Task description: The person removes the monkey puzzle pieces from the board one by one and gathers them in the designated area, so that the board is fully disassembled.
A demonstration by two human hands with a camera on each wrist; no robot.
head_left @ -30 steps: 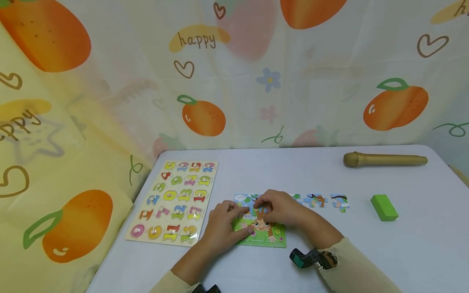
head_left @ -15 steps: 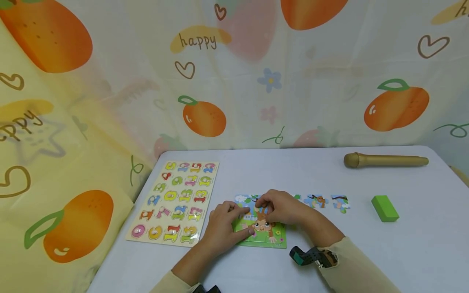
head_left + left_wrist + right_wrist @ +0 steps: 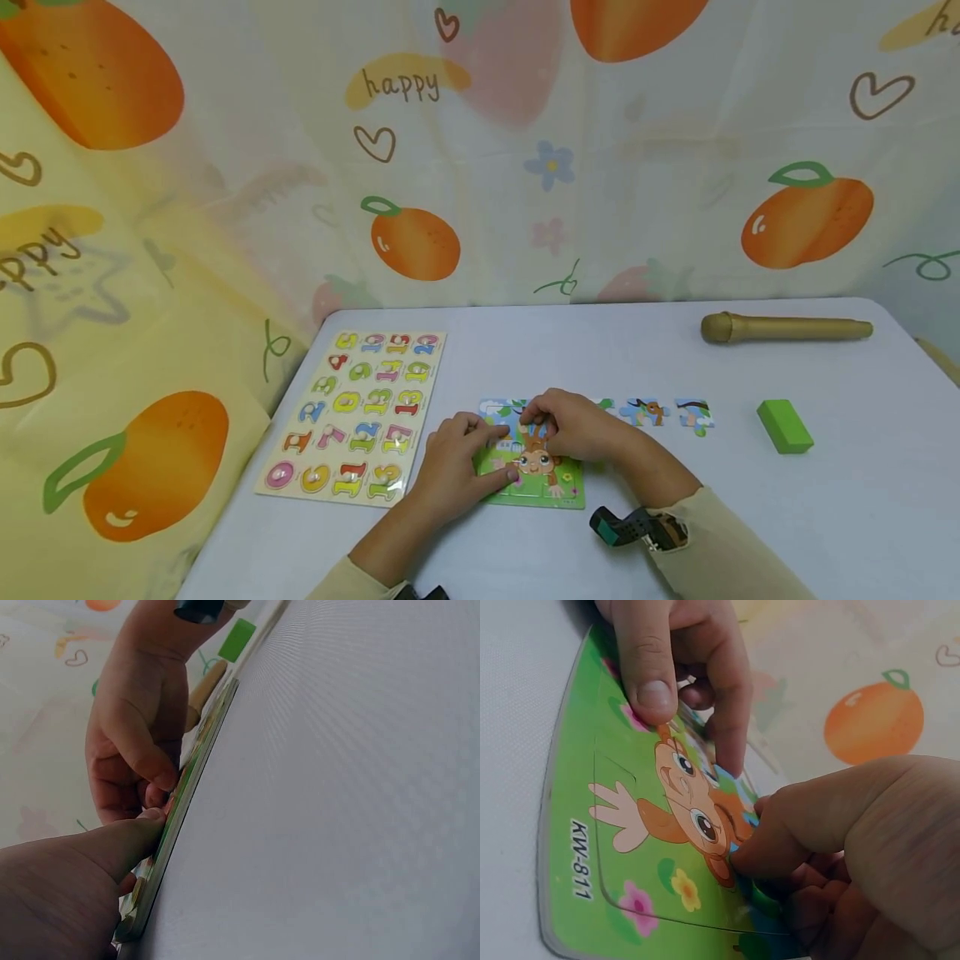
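Note:
A monkey jigsaw puzzle (image 3: 525, 492) in a green-edged tray lies flat on the table, and both hands are on it. My left hand (image 3: 457, 462) lies over its left side, thumb on the picture beside the monkey's face and forefinger stretched toward the monkey's body. With thumb and bent forefinger, my right hand (image 3: 577, 425) grips a jigsaw piece (image 3: 536, 435) showing part of the monkey's body. In the right wrist view the right thumb (image 3: 761, 851) is down at the monkey's ear, the other fingers curled beneath the hand. Those fingers hide the upper right of the picture.
Loose jigsaw pieces, including one with a brown animal (image 3: 647, 411) and one with a branch (image 3: 695, 415), lie in a row right of the puzzle. A number board (image 3: 352, 417) is at left. Rightward are a green block (image 3: 785, 427) and a gold toy microphone (image 3: 787, 327).

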